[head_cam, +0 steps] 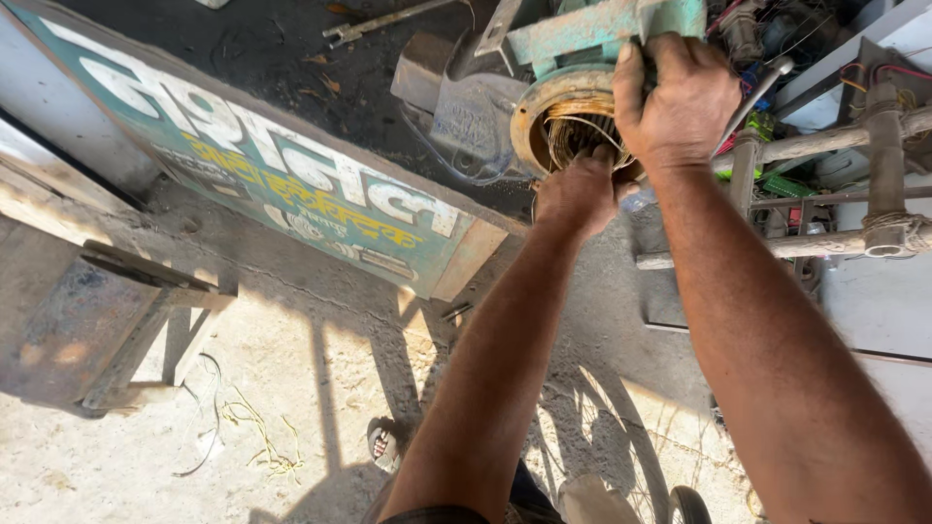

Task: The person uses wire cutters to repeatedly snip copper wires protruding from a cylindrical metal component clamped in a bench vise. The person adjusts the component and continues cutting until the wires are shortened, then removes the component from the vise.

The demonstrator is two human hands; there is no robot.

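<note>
1. One painted signboard (282, 184) leans at the left; loose wire scraps (248, 427) lie on the floor (116, 466).
2. One left hand (580, 194) reaches into the motor shell (544, 107), fingers pinched on copper wire (581, 131).
3. One right hand (680, 102) grips the shell's top, fingers wrapped tight.
4. Much wire still sits inside the shell, so the stripping looks only partly done.

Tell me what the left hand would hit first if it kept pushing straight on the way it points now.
The left hand points into the open end of the round rusty motor housing, so it would likely meet the copper wire coils inside first. Its fingertips seem to be at them already, though depth is hard to judge.
</note>
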